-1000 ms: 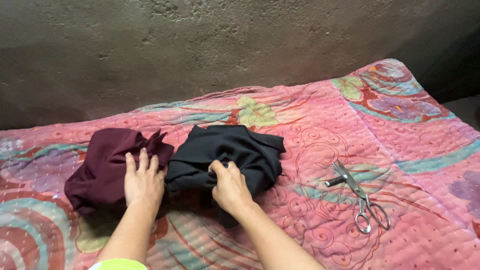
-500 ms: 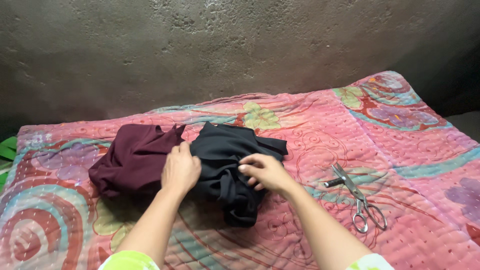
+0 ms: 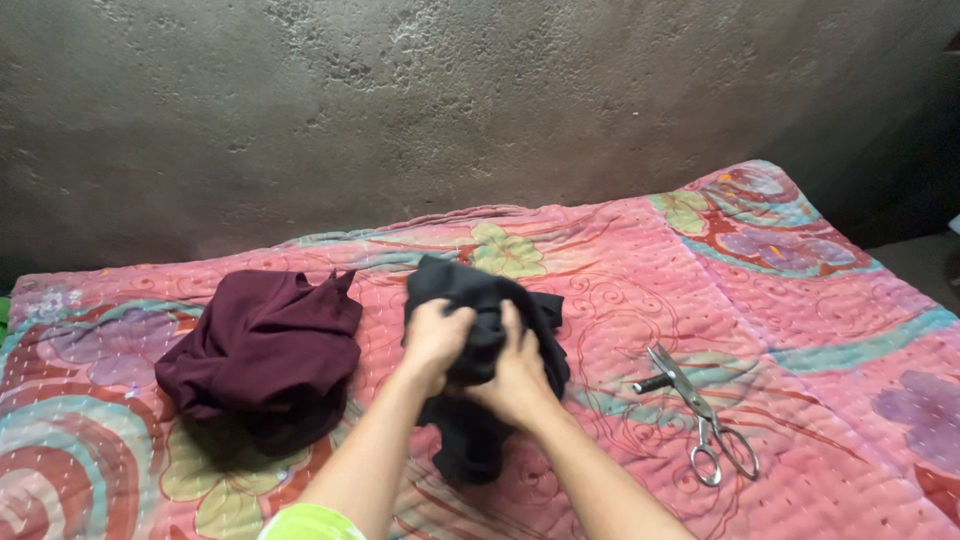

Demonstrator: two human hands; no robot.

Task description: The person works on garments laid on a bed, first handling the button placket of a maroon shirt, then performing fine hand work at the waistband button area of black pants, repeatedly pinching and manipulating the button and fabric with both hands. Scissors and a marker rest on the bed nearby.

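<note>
Hands (image 3: 478, 352) over pink quilt (image 3: 640, 270), concrete wall (image 3: 420, 100)

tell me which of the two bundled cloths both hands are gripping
The black cloth, held by the left hand and right hand. The maroon cloth lies untouched beside it on the quilt.

Both forearms are bare, and the left hand (image 3: 436, 338) and right hand (image 3: 516, 375) wear no gloves. A bright yellow-green sleeve (image 3: 310, 522) edge shows below the left hand, on that arm.
</note>
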